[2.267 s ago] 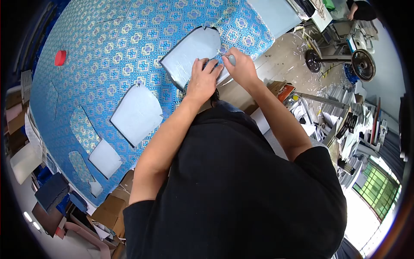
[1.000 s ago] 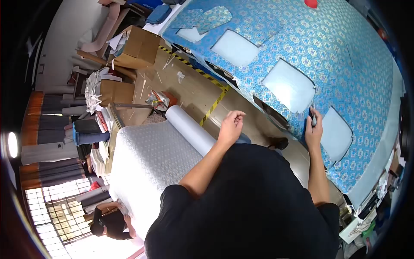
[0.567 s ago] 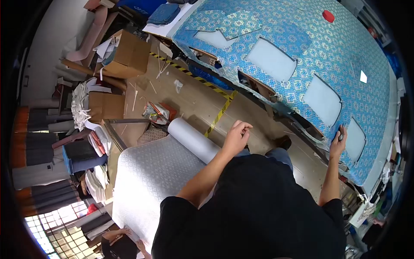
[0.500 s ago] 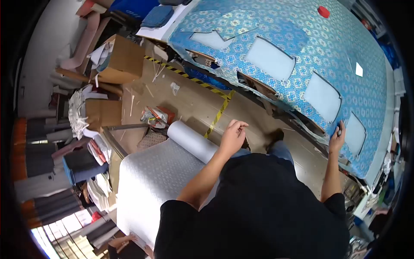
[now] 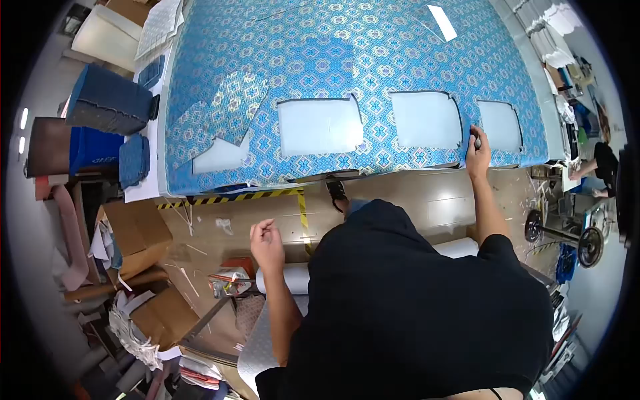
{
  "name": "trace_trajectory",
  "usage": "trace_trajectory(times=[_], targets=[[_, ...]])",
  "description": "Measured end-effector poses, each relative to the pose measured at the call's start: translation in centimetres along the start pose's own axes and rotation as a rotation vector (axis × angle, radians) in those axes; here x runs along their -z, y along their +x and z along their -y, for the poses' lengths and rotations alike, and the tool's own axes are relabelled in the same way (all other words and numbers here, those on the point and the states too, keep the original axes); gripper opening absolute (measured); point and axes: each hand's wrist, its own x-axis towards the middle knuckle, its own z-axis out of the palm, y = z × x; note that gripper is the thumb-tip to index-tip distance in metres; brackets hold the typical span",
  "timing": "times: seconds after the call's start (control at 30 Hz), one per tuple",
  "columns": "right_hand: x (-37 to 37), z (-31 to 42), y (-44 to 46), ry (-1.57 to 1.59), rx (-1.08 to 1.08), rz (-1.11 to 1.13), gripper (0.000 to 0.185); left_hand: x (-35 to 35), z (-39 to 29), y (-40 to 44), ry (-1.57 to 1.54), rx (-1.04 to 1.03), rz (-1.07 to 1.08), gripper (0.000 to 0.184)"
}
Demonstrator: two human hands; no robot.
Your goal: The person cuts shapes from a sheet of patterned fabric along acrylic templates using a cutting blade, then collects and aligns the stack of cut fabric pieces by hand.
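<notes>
A blue patterned fabric (image 5: 313, 67) covers the large table, with several rectangular openings cut near its front edge. Through them a pale surface (image 5: 319, 127) shows. My right hand (image 5: 477, 157) is at that front edge, between two openings, with its fingers closed around a small grey, rounded thing (image 5: 478, 143); most of it is hidden, so I cannot make out its kind. Away from the table, my left hand (image 5: 267, 245) hangs over the floor. Its fingers are loosely bent and hold nothing visible. A loose fabric flap (image 5: 237, 107) lies folded over at the left.
Behind me lies a roll of pale grey material (image 5: 283, 279). Cardboard boxes (image 5: 137, 233) and scraps stand on the left. Yellow-black tape (image 5: 233, 198) marks the floor. A white strip (image 5: 442, 23) lies on the fabric. Another person's arm (image 5: 587, 168) shows at far right.
My view has turned, so the table now runs straight across in front of me. My right hand stays at the table's edge with the grey thing. My left hand remains over the floor.
</notes>
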Motion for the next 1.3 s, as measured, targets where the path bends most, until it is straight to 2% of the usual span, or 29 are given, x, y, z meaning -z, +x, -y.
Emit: trace_trajectory(times=[0.1, 0.13, 0.2, 0.23, 0.3, 0.37, 0.4, 0.43, 0.47, 0.53, 0.6, 0.63, 0.7, 0.73, 0.83, 0.87, 0.93, 0.97, 1.0, 1.03, 1.07, 1.13, 1.17, 1.2, 1.23, 1.3], targets=[[-2.0, 4.6, 1.2, 0.073, -0.196, -0.171, 0.026, 4.4, 1.5, 5.1, 0.032, 0.092, 0.01, 0.011], [-3.6, 7.2, 1.7, 0.259, -0.203, -0.231, 0.027, 5.6, 1.4, 7.2, 0.016, 0.085, 0.032, 0.012], [-7.2, 10.1, 2.1, 0.324, -0.142, -0.2, 0.021, 7.1, 2.8, 12.7, 0.024, 0.073, 0.034, 0.015], [-9.1, 12.4, 2.4, 0.34, -0.088, -0.14, 0.018, 7.1, 1.2, 15.0, 0.082, 0.076, 0.027, 0.02], [-12.4, 18.9, 2.6, 0.421, -0.029, 0.021, 0.009, 7.0, 1.4, 20.5, 0.312, 0.079, 0.114, 0.033], [-15.8, 22.9, 2.6, 0.327, -0.063, 0.292, 0.016, 4.7, -2.0, 24.3, 0.5, 0.036, 0.124, 0.052], [-17.9, 24.5, 2.9, 0.313, -0.064, 0.406, 0.017, 3.5, -3.6, 25.7, 0.625, 0.082, 0.109, 0.07], [-19.8, 26.0, 2.9, 0.313, 0.038, 0.436, 0.022, 1.5, -4.9, 27.5, 0.73, 0.13, 0.107, 0.088], [-21.6, 27.2, 2.9, 0.336, 0.047, 0.453, 0.022, -0.4, -2.4, 30.7, 0.829, 0.224, 0.174, 0.101], [-24.8, 29.0, 3.3, 0.154, 0.365, 0.441, 0.054, -2.7, -5.3, 30.9, 0.726, 0.224, 0.206, 0.102], [-26.5, 30.5, 3.3, 0.069, 0.277, 0.559, 0.068, -4.8, -3.3, 30.8, 0.917, 0.009, 0.034, 0.099], [-27.4, 30.5, 2.8, 0.003, 0.225, 0.553, 0.067, -4.6, -5.1, 30.7, 0.847, 0.134, 0.09, 0.092], [-27.4, 31.6, 2.2, -0.028, 0.155, 0.523, 0.066, -4.4, -4.7, 31.7, 0.799, 0.102, 0.16, 0.088], [-28.4, 30.6, 1.8, -0.043, 0.22, 0.423, 0.068, -3.9, -4.2, 32.1, 0.771, 0.071, 0.224, 0.084], [-29.8, 29.2, 1.8, -0.141, 0.235, 0.405, 0.067, -4.4, -3.9, 32.3, 0.781, 0.074, 0.204, 0.076], [-29.3, 29.4, 1.7, -0.14, 0.227, 0.426, 0.067, -4.6, -4.4, 32.0, 0.85, -0.009, 0.191, 0.077], [-28.3, 29.9, 2.2, -0.138, 0.229, 0.504, 0.068, -5.2, -4.2, 31.7, 0.806, -0.027, 0.05, 0.08], [-28.0, 29.8, 2.6, -0.12, 0.239, 0.568, 0.068, -4.5, -5.4, 31.8, 0.646, 0.054, 0.127, 0.087], [-28.1, 29.5, 2.7, -0.142, 0.246, 0.607, 0.069, -5.1, -5.1, 32.0, 0.686, 0.061, 0.111, 0.089], [-28.8, 27.9, 2.5, -0.132, 0.358, 0.539, 0.068, -4.9, -5.2, 32.2, 0.619, 0.061, 0.118, 0.094], [-29.4, 26.8, 2.3, -0.133, 0.294, 0.553, 0.066, -4.5, -5.2, 32.4, 0.504, 0.069, 0.175, 0.098], [-28.9, 28.1, 1.8, -0.176, 0.428, 0.454, 0.058, -4.0, -5.9, 32.4, 0.362, 0.095, 0.208, 0.101], [-29.5, 27.8, 2.1, -0.168, 0.447, 0.453, 0.058, -4.7, -4.9, 32.7, 0.281, 0.043, 0.222, 0.101], [-30.0, 27.2, 2.3, -0.255, 0.368, 0.491, 0.053, -5.2, -3.6, 33.0, 0.198, -0.007, 0.244, 0.101], [-30.1, 26.6, 2.0, -0.352, 0.279, 0.533, 0.047, -4.0, -4.8, 32.7, 0.167, 0.037, 0.295, 0.098], [-30.6, 27.1, 2.7, -0.347, 0.21, 0.544, 0.044, -2.5, -4.0, 33.0, 0.112, -0.049, 0.303, 0.091]])
